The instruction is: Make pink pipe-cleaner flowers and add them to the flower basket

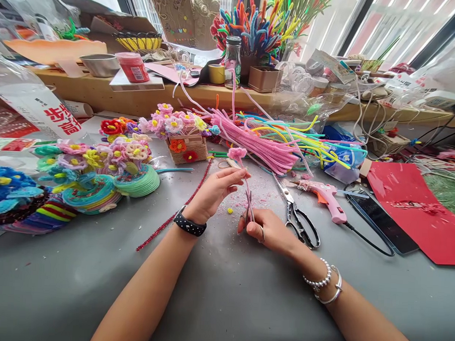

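Note:
Between the fingertips of my left hand [220, 189] is a pink pipe-cleaner flower [237, 154], its head up and its thin pink stem hanging down. My right hand [267, 229] has its fingers in the handles of small scissors [249, 206]. The blades point upward beside the lower stem; whether they touch it I cannot tell. Pink fluff and a small yellow ball [230, 210] lie on the grey table below. Larger black-handled scissors [296, 217] rest just right of my right hand. Behind the flower lies a thick bundle of pink pipe cleaners [256, 141].
A pink glue gun [329, 199] with its cable and a dark phone [382, 220] lie to the right, near red sheets [422, 207]. Finished flower pots [137, 180] stand at left, with a flower box [190, 148] farther back. A red glittery strip [173, 216] lies near my left wrist.

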`<state>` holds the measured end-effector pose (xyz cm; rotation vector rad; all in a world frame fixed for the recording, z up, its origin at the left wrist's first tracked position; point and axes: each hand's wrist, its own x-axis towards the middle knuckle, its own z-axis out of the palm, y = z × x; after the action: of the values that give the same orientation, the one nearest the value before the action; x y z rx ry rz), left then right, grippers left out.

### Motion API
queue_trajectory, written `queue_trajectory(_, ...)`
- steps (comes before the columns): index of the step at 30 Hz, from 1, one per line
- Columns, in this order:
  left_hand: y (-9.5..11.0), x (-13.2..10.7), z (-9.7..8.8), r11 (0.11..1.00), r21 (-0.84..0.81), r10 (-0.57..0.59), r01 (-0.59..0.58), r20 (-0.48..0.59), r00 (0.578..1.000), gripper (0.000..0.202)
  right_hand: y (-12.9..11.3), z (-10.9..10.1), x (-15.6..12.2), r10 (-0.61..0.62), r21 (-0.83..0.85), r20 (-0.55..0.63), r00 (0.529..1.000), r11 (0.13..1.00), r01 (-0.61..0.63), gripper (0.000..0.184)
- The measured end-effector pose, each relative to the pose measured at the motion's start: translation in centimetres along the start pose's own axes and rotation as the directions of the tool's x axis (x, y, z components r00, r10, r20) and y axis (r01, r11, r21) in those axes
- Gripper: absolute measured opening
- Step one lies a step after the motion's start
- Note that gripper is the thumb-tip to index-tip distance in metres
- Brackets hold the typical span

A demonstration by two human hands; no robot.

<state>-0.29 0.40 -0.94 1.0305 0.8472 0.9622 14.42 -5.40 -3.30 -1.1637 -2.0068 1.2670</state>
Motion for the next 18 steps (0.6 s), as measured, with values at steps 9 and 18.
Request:
queue_trajectory(9, -0.26, -0.02, 0.11, 0.999, 0.043, -0.021, 0.021, 0.005, 1.0, 0.016, 0.34, 0.36, 0.07, 0.023, 0.006, -0.068, 0.997, 1.0, -0.022, 0.073)
queue_trajectory(18, -0.16, 0.0, 0.18, 1.0, 0.014, 0.017, -0.016, -0.076, 0.997, 0.019, 0.1, 0.56, 0.14, 0.096, 0.074, -0.242, 0.965, 0.994, -0.081, 0.063)
